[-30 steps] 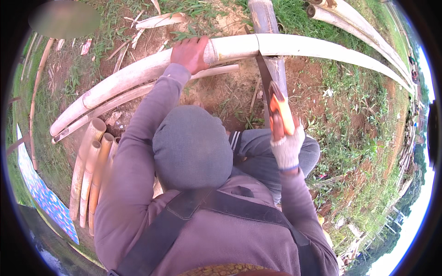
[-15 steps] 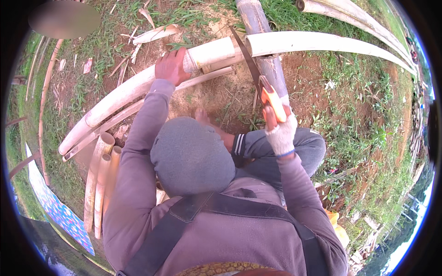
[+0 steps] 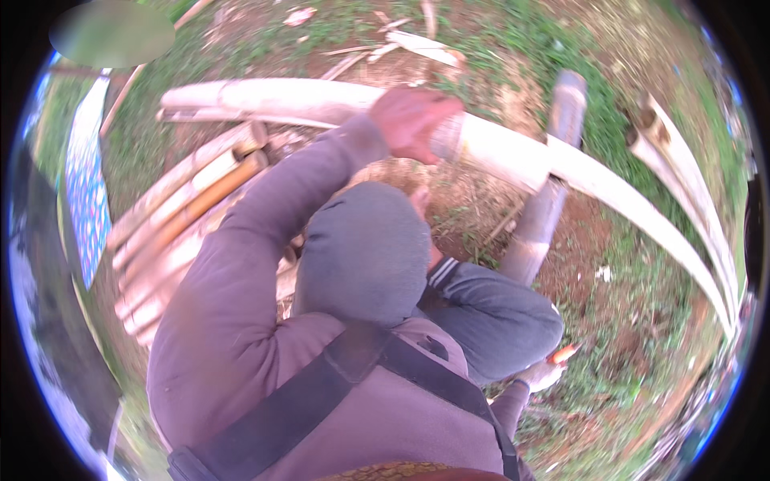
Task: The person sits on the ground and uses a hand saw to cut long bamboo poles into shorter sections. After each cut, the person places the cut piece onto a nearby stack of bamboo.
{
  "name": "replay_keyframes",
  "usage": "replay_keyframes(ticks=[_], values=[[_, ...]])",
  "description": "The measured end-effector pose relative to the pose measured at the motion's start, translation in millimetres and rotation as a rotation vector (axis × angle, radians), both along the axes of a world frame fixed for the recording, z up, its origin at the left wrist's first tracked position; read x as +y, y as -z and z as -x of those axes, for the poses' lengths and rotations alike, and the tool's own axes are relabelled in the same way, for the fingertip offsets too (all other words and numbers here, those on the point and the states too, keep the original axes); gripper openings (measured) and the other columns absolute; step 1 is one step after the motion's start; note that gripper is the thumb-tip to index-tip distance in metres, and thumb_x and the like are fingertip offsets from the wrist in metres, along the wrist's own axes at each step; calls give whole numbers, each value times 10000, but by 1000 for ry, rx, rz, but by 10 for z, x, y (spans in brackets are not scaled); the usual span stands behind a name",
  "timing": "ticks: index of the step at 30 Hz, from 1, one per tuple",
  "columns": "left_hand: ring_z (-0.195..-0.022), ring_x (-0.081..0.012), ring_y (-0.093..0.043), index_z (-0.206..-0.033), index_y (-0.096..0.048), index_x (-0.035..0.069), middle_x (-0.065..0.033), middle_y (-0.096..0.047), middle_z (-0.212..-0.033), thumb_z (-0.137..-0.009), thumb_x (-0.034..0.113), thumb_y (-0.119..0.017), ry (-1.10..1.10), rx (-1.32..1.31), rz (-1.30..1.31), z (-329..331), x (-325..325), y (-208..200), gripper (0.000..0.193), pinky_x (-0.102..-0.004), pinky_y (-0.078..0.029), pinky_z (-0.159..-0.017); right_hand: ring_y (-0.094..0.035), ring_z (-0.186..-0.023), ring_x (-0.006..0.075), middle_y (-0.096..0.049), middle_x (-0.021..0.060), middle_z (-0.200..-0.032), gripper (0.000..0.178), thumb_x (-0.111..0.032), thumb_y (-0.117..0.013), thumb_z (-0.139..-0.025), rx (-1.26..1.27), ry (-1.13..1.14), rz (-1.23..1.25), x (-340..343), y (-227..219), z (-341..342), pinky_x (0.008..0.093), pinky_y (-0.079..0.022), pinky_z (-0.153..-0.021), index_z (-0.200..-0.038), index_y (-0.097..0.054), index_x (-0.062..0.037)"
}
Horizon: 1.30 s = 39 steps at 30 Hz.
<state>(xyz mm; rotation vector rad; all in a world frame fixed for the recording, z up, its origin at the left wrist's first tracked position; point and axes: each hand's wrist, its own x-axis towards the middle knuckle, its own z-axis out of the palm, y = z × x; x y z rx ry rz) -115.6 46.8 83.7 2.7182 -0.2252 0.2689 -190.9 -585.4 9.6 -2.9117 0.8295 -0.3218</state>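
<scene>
My bare left hand (image 3: 413, 122) is closed over a pale bamboo pole (image 3: 501, 154), close to a node. The pole's right end rests on a darker bamboo log (image 3: 533, 228) lying crosswise beneath it. A second long pale bamboo pole (image 3: 642, 204) meets it at the log and curves away to the right. Low on the right, beside my bent knee, my gloved right hand (image 3: 544, 374) is closed on a handsaw with an orange handle (image 3: 565, 353). I cannot make out its blade here.
Several cut bamboo lengths (image 3: 188, 200) lie stacked on the left. Two more poles (image 3: 682, 168) stretch along the far right. Split bamboo scraps (image 3: 421, 48) lie on the grass beyond the pole. A blue patterned sheet (image 3: 87, 192) is at the far left.
The saw has left the spot between the two poles and moved down to the right with my right hand. My left hand stays on the pole. The whole view has turned.
</scene>
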Motion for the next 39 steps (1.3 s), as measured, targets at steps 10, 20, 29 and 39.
replay_keyframes(ticks=[10,20,29,39], values=[[-1011,-369,-736,-1172,-647,130,-127,-719,-1030,-608,436,-961,11,-50,1,676,-114,-373,715,-524,-562,-822,-721,-1151,340,-734,238,-1288,664,-544,-577,-1098,64,-518,-503,877,-938,-1255,460,-565,-940,-1377,-677,50],[-1373,-395,-548,-1505,-547,85,-218,-616,-1422,-760,516,-930,-596,-666,371,1241,592,-203,942,-542,-369,-1215,-582,-1388,360,-540,199,-1548,852,-584,-657,-1028,175,-784,-1447,3236,-874,-1169,525,-568,-1047,-1621,-437,-14],[-1350,-369,-572,-1523,-449,-12,-225,-561,-1484,-945,443,-829,-983,-511,2375,1935,1093,886,828,-488,-454,-1170,-582,-1385,395,-516,250,-1549,845,-527,-711,-982,26,-786,-1457,3182,-756,-1088,544,-569,-1073,-1601,-458,-11],[-1169,-318,-734,-1452,-537,-12,-168,-710,-1310,-935,397,-829,-1137,-742,2109,1842,1037,984,720,-529,-599,-1017,-579,-1400,368,-521,242,-1578,865,-485,-737,-954,125,-605,-1710,3354,-546,-1240,529,-482,-1180,-1595,-458,24]])
